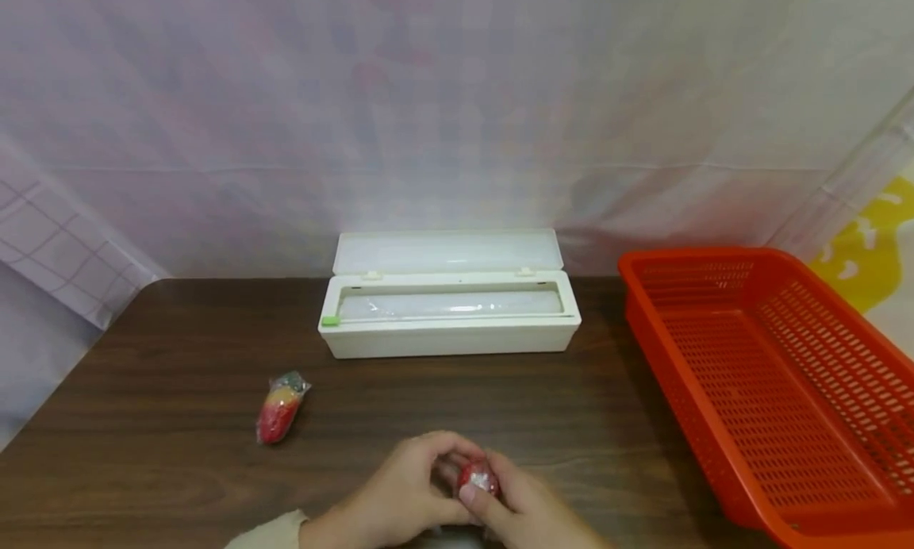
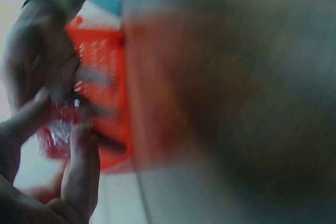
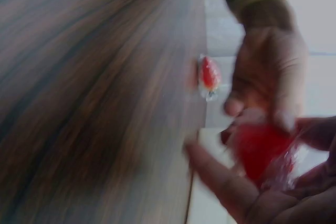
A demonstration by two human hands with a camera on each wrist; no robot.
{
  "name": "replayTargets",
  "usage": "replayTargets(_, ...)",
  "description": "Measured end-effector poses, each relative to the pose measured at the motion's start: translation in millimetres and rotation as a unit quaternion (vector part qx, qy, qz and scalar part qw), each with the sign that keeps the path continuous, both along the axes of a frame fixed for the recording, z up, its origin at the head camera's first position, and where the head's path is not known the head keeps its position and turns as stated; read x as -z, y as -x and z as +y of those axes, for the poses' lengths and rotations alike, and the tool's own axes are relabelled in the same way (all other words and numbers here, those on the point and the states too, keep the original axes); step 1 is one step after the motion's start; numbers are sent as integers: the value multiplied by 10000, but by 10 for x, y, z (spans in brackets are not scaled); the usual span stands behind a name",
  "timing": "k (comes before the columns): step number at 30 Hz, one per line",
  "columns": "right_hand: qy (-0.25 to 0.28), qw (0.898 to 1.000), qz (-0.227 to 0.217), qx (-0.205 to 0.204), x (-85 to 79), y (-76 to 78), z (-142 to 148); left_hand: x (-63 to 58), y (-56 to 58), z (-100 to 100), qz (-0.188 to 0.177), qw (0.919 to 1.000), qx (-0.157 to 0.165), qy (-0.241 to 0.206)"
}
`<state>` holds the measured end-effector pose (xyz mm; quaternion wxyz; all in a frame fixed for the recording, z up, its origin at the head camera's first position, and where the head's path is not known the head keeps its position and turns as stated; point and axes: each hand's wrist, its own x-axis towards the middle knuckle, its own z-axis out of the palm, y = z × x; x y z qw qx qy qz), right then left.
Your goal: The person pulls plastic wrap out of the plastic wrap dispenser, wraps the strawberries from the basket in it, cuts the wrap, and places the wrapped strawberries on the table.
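Near the front edge of the table, both hands hold a small red fruit-like piece (image 1: 478,477) wrapped in clear film. Fingers of the left hand (image 1: 407,489) curve round its left side, while the right hand (image 1: 528,509) pinches it with the thumb on top. Shiny, crinkled wrap (image 2: 58,135) shows between the fingertips in the left wrist view. The right wrist view has the red piece (image 3: 260,153) blurred, partly covered by fingers. To the left on the table lies a strawberry-like fruit (image 1: 281,410), red and yellow with a dark green top, also in clear film.
A white cling film dispenser (image 1: 450,341) stands at the back with its lid (image 1: 450,251) raised, a film roll (image 1: 450,304) inside and a green slider (image 1: 330,321) at its left. An orange-red basket (image 1: 685,382) occupies the right side. Behind the table hangs a pale curtain (image 1: 457,120).
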<state>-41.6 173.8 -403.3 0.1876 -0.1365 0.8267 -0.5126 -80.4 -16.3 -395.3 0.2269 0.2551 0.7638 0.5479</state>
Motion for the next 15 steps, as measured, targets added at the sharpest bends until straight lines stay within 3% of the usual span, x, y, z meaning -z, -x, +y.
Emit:
replayTargets(3,-382,9975,596,64,74,-1,-42,79,-31,67,-9,9994,-346,56)
replayTargets(4,-336,9974,613,200,94,-3,-64,93,-36,81,32,9989,-459,65)
replayTargets(7,405,9958,506,644,149,-20,-139,97,-41,116,115,9969,-774,-8)
replayTargets(10,1383,9858,251,921,163,-27,-202,80,-35,136,216,9952,-951,-129)
replayTargets(12,1640,9821,156,909,161,-19,-219,69,-32,139,268,9948,-961,-180)
replayTargets(15,1567,9842,10,830,159,-4,-223,63,-26,119,369,9951,-916,-96)
